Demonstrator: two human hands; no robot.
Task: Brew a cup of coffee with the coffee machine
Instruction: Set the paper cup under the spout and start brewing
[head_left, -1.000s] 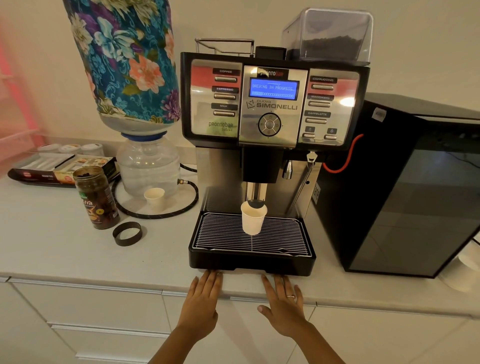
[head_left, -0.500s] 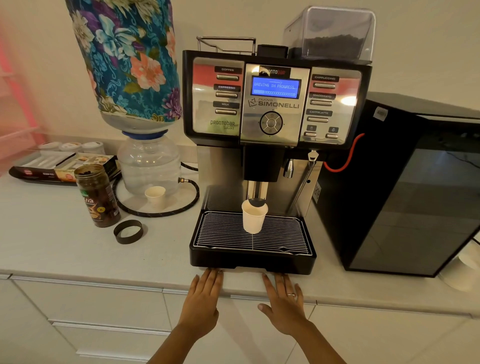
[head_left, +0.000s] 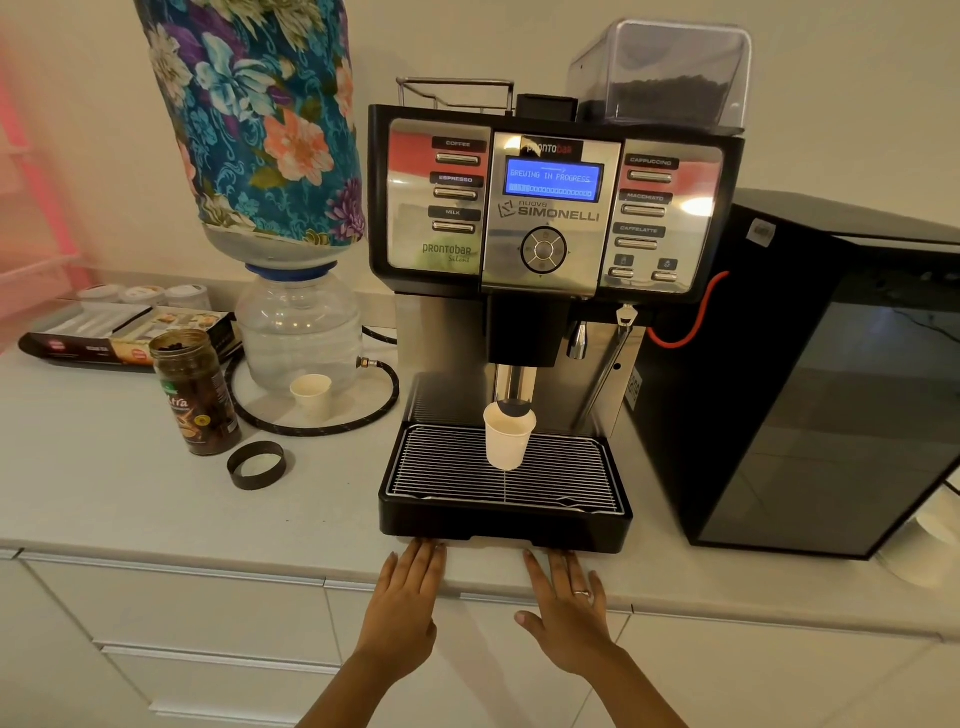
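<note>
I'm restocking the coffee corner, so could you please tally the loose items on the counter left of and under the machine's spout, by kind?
Paper cups: 2, one under the spout, one by the water dispenser
Jars: 1, lid off
Black ring-shaped lids: 1
Trays of sachets: 1
Total: 5

Floral-covered water bottle (head_left: 260, 114): top cut off by the upper edge. Black cabinet (head_left: 810, 374) at right: far side runs out of view. Pale object (head_left: 930, 540) near its base: cut by the right edge, unidentifiable. Paper cup (head_left: 508, 437): contents hidden behind spout (head_left: 514, 395). Jar (head_left: 196, 392) label only partly legible. Tray (head_left: 36, 345) at far left: contents too small to tell.
</note>
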